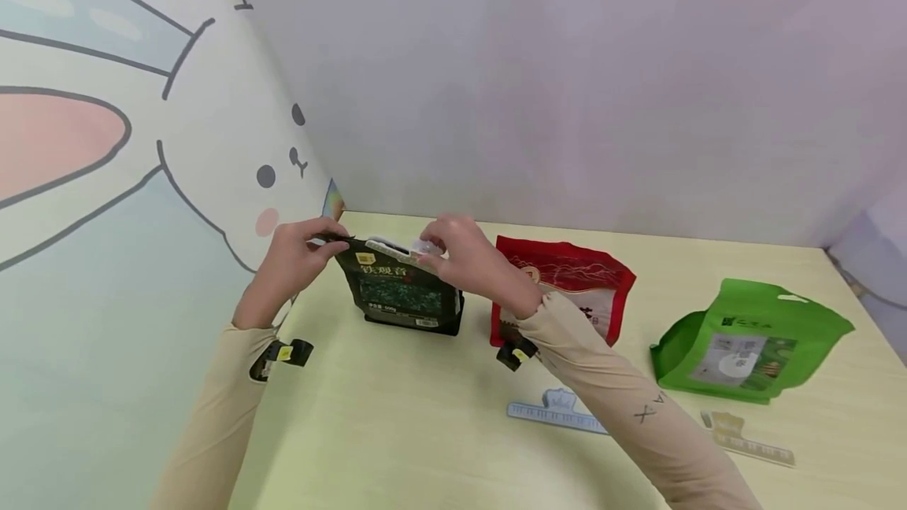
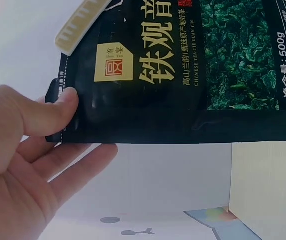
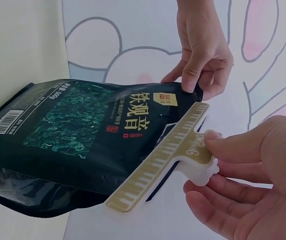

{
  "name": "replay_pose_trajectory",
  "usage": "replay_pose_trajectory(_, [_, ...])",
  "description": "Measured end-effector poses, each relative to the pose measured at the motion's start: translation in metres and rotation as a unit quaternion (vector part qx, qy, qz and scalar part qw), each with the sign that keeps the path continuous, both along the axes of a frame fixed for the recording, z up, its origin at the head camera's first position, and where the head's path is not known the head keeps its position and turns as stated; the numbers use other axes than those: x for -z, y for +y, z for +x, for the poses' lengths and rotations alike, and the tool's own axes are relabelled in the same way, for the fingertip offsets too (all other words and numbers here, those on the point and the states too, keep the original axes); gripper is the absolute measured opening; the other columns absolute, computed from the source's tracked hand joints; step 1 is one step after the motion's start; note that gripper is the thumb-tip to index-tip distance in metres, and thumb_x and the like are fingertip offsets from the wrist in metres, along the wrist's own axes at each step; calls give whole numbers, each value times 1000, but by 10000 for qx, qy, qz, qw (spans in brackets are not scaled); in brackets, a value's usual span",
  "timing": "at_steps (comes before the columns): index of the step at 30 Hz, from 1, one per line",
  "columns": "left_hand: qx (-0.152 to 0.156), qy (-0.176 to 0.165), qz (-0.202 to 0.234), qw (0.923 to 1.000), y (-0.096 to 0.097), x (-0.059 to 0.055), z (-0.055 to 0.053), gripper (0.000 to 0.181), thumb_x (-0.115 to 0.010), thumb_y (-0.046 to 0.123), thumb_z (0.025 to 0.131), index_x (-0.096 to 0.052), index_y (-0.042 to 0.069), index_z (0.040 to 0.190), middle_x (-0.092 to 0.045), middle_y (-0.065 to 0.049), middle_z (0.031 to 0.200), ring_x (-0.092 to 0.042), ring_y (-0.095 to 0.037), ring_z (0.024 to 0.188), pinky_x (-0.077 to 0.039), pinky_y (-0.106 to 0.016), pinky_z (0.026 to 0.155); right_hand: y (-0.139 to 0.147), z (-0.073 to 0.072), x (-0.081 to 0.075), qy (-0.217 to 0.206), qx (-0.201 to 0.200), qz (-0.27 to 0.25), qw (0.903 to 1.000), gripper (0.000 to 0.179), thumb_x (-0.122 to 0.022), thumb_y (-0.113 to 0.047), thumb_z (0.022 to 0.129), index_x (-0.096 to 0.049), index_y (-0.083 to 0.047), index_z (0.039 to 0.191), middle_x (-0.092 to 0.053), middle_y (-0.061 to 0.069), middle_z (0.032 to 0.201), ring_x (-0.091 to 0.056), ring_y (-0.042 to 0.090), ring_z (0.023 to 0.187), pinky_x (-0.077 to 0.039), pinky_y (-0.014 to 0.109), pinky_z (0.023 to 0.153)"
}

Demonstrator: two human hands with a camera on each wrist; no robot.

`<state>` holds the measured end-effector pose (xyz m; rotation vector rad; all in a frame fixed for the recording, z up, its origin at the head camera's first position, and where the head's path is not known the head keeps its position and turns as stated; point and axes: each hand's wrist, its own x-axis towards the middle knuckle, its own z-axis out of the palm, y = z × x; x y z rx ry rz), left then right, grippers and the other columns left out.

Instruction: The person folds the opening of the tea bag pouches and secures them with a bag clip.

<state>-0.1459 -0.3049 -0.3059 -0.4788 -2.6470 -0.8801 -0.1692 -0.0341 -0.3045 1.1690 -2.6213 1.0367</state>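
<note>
While the left grip (image 1: 301, 254) pinches the black bag (image 1: 400, 295), the right grip (image 1: 473, 255) pinches a clip (image 3: 164, 152).

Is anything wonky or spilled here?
Yes, the gold-and-white clip looks wonky: it slants across the top of the black bag instead of running straight along its edge. The right hand pinches it. I see no spill.

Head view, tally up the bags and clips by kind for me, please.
Bags: 3 (black bag, red bag, green bag)
Clips: 3 (held clip in the right hand, blue clip, gold clip)
Total: 6
</note>
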Motion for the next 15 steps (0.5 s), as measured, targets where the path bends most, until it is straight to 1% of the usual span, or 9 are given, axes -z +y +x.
replay_pose_trajectory(4, [-20,-30,-7,10000,-1,0,0,12,-69,1,84,-70,7,93,-68,-7,94,-63,-22,84,-53,-40,70,-2,0,3,84,-42,-83,9999,17,-70,-12,86,-70,-2,100,-63,6,91,-54,15,77,-46,26,69])
replay_pose_trajectory(8, [2,13,-50,10000,-3,0,0,12,-69,0,84,-70,8,93,-68,-6,93,-63,-20,83,-53,-39,70,-4,-1,4,150,-59,-90,9998,17,-70,-11,86,-70,-2,100,-62,6,91,-53,16,78,-46,26,69])
replay_pose_trajectory(15, [3,66,-67,10000,-3,1,-2,13,-70,0,83,-70,9,93,-68,-6,93,-63,-21,83,-53,-38,71,-4,-2,5,135,-83,-92,9998,17,-70,-11,86,-70,-2,101,-62,6,93,-54,16,80,-47,26,70])
